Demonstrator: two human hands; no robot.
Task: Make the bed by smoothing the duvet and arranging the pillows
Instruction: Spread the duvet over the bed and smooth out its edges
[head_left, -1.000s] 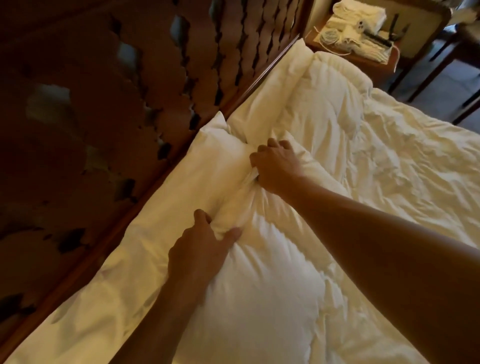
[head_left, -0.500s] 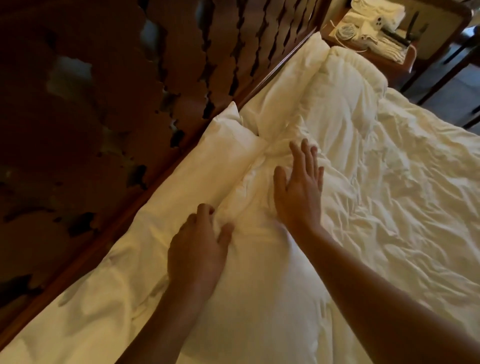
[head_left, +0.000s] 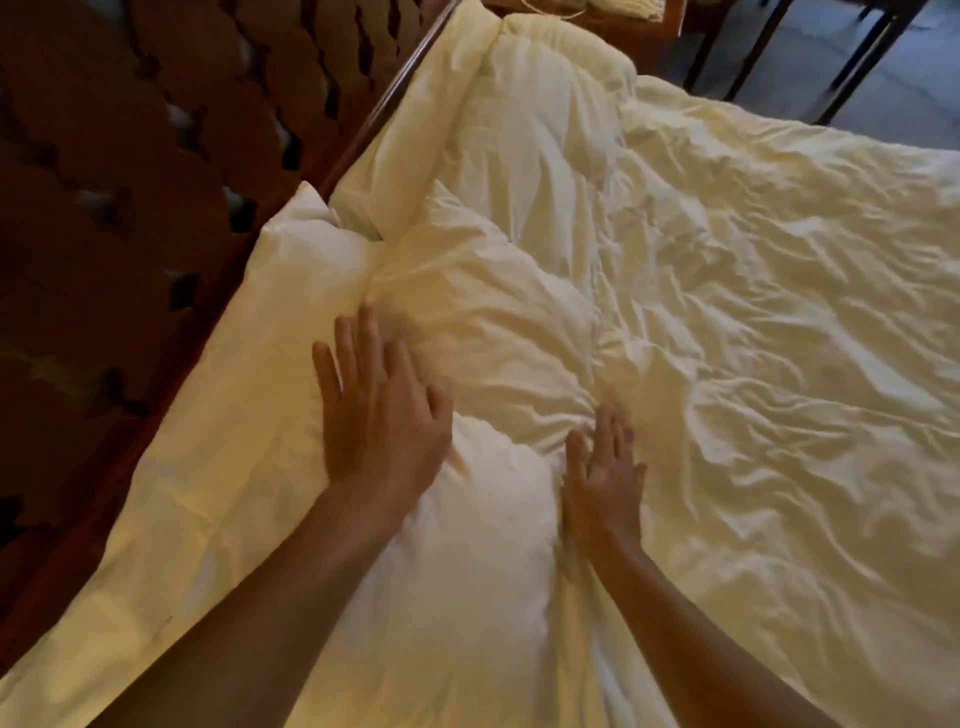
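- We find both hands flat on the bedding. A second ago each pinched a fold of cloth at the pillow's far end; half a second ago the right had opened while the left still gripped. Both have since let go and drawn back toward the person.
- The left hand (head_left: 379, 415) lies with fingers straight and spread, holding nothing, its palm on the seam between the near pillow (head_left: 467, 519) and the back pillow (head_left: 218, 447) along the headboard (head_left: 130, 208).
- The right hand (head_left: 602, 473) is likewise flat, fingers extended, pressing the pillow's right edge where it meets the duvet (head_left: 779, 338); it grips nothing.
- We judge the work has passed from tugging to smoothing: the near pillow is placed, though creases remain at its far end.
- The near pillow's long axis runs parallel to the headboard rail, from the lower edge of the view toward the upper right, and it lies flat on the bed.
- The duvet, to its right, remains heavily wrinkled.
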